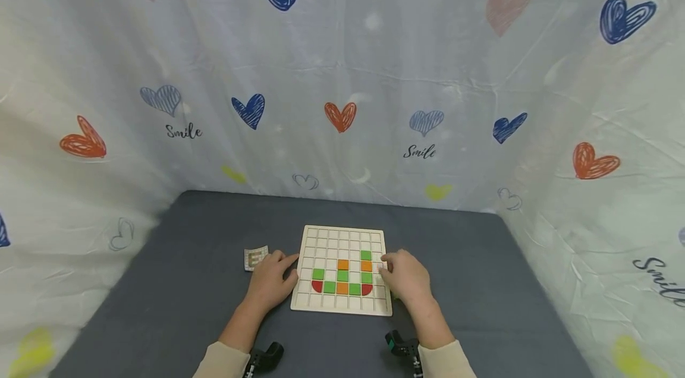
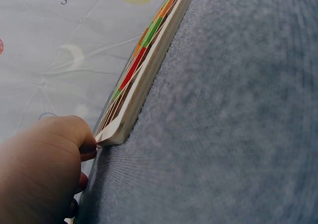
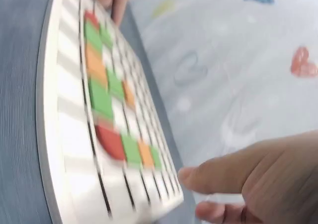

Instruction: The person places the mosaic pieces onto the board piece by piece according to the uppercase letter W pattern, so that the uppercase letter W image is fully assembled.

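Observation:
A pale square grid board lies on the table. Green tiles, orange tiles and two red rounded pieces fill some of its cells, in a bottom row with stacks rising from it. The left hand rests at the board's left edge, its index finger and thumb reaching the rim. Over at the right edge is the right hand, thumb and index finger apart at the border, nothing visible between them. In the right wrist view, its thumb points toward the board's side.
A small patterned card lies left of the board, beside the left hand. Dark grey cloth covers the table. A white curtain with hearts rises behind and on both sides. Black camera mounts sit on both wrists.

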The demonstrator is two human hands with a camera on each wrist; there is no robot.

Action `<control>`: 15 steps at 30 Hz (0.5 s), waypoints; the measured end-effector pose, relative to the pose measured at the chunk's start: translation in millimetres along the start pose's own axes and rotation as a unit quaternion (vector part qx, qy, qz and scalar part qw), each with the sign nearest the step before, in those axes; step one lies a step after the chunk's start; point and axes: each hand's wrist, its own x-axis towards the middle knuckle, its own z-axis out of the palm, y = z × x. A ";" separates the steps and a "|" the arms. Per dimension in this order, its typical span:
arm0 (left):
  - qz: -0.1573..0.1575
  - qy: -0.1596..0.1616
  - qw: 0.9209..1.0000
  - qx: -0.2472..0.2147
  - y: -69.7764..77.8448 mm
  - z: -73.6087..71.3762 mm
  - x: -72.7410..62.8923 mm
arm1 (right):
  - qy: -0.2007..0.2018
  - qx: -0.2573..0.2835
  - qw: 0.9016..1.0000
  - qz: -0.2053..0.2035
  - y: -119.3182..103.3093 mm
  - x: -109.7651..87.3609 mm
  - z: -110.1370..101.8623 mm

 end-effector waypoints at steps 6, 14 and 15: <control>0.000 0.003 1.000 -0.001 -1.3 -0.5 -2.0 | -0.020 -0.050 0.998 0.042 33.1 1.8 -1.8; 0.005 -0.004 1.000 -0.005 -0.5 -2.4 -1.2 | -0.031 -0.030 0.998 0.042 51.5 6.0 -0.3; 0.007 -0.002 1.000 -0.004 -0.6 -2.4 -1.0 | -0.032 -0.030 0.998 0.040 52.3 6.7 -0.1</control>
